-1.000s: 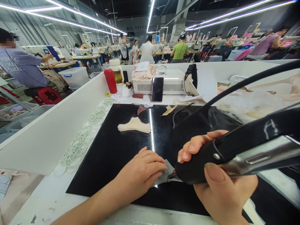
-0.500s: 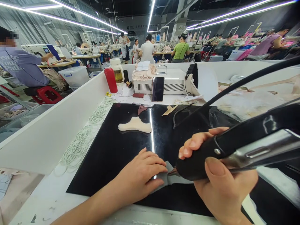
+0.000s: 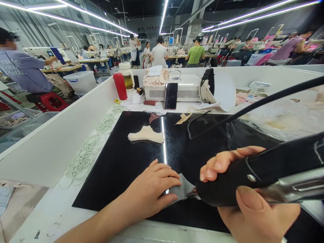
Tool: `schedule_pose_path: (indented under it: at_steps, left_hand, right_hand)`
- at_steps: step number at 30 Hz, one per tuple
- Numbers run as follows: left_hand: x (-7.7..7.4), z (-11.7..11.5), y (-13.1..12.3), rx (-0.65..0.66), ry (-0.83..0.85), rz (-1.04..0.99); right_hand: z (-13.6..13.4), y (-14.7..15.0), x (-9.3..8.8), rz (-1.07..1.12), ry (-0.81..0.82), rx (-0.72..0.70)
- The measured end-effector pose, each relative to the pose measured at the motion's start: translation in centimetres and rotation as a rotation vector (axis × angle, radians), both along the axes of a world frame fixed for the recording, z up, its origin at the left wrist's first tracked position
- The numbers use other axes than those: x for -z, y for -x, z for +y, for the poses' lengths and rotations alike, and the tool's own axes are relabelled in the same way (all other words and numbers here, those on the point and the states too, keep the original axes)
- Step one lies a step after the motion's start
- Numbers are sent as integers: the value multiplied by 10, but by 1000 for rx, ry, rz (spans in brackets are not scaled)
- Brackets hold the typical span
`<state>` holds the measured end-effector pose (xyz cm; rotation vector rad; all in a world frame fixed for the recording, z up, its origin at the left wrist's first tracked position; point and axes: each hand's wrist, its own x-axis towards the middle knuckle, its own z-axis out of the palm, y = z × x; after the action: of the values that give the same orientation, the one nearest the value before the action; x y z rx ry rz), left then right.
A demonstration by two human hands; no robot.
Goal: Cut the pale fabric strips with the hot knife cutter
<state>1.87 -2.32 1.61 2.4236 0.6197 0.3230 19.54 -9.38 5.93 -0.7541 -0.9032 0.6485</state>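
Note:
My left hand [image 3: 152, 189] lies flat, fingers stretched out, over a small grey fabric piece [image 3: 183, 185] on a glossy black board [image 3: 108, 182]. Part of that piece is hidden under the fingers. In my right hand [image 3: 265, 217] is a black hand-held tool [image 3: 220, 190] with a metal lever along its side and a narrow metal tip. The tip points left and meets the right end of the grey fabric. Farther back on the board rests a stack of cream fabric pieces [image 3: 146, 135].
A thick black cable [image 3: 273, 98] arches across the right. Green elastic loops [image 3: 84, 157] line the left edge. Behind the board stand a red bottle [image 3: 119, 86], a phone [image 3: 171, 96] and a vented white box [image 3: 186, 92]. Plastic bags [image 3: 275, 121] lie right. People work at sewing machines beyond.
My right hand and the black tool have moved right and slightly down, with the tip sliding toward the grey fabric's right end. My left hand has stayed in place.

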Motion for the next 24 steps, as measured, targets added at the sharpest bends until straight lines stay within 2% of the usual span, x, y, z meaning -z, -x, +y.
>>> schedule_pose_path:
  at_steps: [7, 16, 24]
  left_hand:
    - [-1, 0, 1, -2, 2, 7]
    - [3, -2, 6, 38, -48, -13]
    - [2, -2, 7, 73, 14, 37]
  right_hand:
    - [-2, 2, -4, 4, 4, 7]
    - [4, -8, 6, -75, -5, 63]
    - [3, -5, 2, -53, -14, 86]
